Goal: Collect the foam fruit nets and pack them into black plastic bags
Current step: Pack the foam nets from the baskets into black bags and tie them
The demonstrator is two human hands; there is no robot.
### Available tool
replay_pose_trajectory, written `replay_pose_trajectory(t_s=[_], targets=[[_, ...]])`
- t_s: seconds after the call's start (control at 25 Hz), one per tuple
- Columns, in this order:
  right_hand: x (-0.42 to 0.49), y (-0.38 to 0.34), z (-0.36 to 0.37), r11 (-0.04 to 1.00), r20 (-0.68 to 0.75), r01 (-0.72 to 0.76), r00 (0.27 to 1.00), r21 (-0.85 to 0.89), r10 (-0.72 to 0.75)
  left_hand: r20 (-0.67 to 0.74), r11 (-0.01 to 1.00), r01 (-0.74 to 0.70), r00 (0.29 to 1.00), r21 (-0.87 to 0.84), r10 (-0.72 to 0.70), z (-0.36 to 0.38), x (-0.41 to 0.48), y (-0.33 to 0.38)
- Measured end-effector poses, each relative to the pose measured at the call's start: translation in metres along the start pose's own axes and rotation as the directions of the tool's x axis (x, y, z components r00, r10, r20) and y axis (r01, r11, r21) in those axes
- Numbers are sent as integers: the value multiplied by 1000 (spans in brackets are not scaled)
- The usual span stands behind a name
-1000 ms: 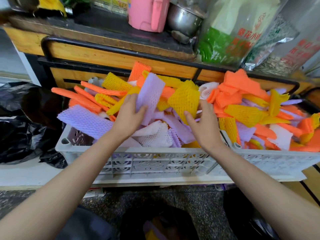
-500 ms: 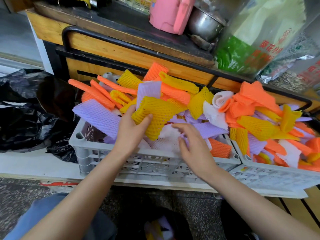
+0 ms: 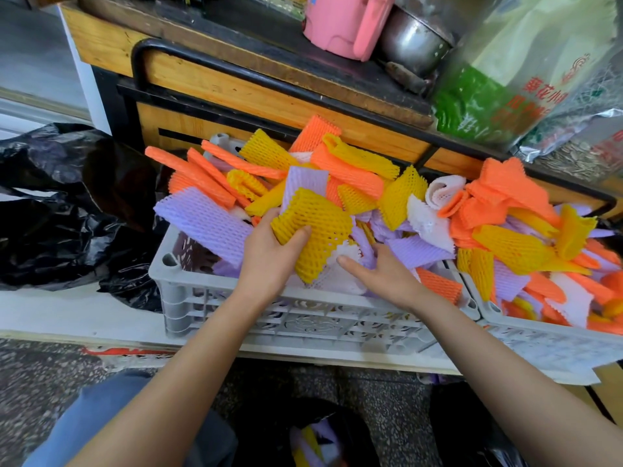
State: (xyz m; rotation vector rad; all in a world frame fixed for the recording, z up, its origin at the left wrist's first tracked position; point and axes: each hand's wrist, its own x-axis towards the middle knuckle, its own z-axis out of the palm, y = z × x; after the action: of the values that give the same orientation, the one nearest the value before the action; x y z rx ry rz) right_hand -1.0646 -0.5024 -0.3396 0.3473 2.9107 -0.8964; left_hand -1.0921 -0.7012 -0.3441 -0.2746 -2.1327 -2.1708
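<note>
Pink jug (image 3: pixel 344 25), steel pot (image 3: pixel 409 42), green printed bag (image 3: pixel 505 79), wooden counter (image 3: pixel 236 92)

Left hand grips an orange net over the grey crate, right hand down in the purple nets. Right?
No: head view shows the left hand gripping a yellow net, not orange. Rest holds: over the grey crate, right hand in the purple nets.

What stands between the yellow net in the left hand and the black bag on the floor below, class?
Only the grey crate's near wall: the left hand grips the yellow net over the pile inside, so it must clear that wall before dropping to the black bag.
</note>
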Motion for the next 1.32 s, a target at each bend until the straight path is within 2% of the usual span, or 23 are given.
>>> replay_pose_trajectory(t_s=[0.12, 0.24, 0.48, 0.64, 0.8, 0.92, 1.08, 1.32], targets=[[3, 1, 6, 991, 28, -34, 999, -126, 38, 0, 999, 15, 1000, -30, -15, -1, 3, -2], [4, 9, -1, 963, -87, -72, 995, -261, 51, -10, 1000, -2, 1000, 8, 2, -2, 0, -2], [-18, 8, -51, 990, -315, -54, 949, -127, 11, -31, 984, -96, 994, 150, 102, -2, -10, -6], [-36, 17, -89, 996, -392, -23, 920, -86, -13, -56, 961, -179, 979, 211, 195, -2, -18, 0], [-65, 27, -113, 998, -511, 7, 859, 60, 25, -126, 956, -216, 962, 198, 243, 12, -33, 11], [-98, 32, -117, 986, -613, 86, 790, 140, 18, -78, 956, -236, 965, 172, 252, 38, -54, 22], [-142, 40, -102, 958, -618, 164, 786, 233, 16, 55, 953, -267, 964, 145, 262, 78, -83, 37], [-198, 68, -62, 908, -451, 197, 893, 370, -10, 251, 963, -260, 938, 63, 237, 110, -144, 42]])
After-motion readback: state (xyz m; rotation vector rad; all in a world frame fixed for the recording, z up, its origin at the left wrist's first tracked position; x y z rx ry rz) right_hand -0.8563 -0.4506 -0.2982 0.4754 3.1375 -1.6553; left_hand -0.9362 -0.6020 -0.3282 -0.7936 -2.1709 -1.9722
